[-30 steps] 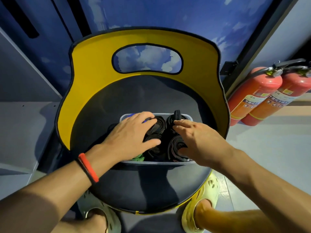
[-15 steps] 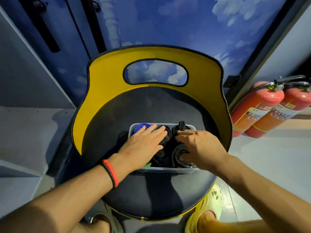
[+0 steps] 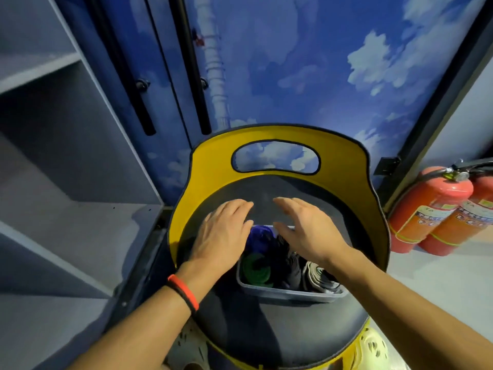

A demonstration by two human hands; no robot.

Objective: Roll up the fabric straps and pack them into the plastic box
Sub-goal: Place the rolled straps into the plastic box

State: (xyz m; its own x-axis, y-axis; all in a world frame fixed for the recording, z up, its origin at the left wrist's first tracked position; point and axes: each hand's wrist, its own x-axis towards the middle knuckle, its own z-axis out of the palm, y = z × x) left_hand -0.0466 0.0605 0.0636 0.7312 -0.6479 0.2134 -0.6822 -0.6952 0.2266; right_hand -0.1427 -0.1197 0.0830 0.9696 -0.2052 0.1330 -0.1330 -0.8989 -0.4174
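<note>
Fingers [image 3: 236, 206] of the left hand [image 3: 222, 236] lie straight and loose, holding nothing; the right hand [image 3: 306, 231] is likewise spread flat and released. Both palms face down over the far end of the plastic box [image 3: 288, 294], wrists angled inward, a red-and-black wristband [image 3: 184, 292] on the left. The fire extinguishers' [image 3: 429, 209] labels are too blurred to read. The box sits on the yellow-backed chair's [image 3: 210, 169] black seat, packed with rolled straps: green [image 3: 256, 271], blue [image 3: 260, 236], black [image 3: 280, 253], pale grey [image 3: 317, 276].

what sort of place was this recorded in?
Likely an indoor storage or utility corner: two red fire extinguishers on the floor, grey open shelving, blue cloud-printed doors behind the yellow-backed chair.
</note>
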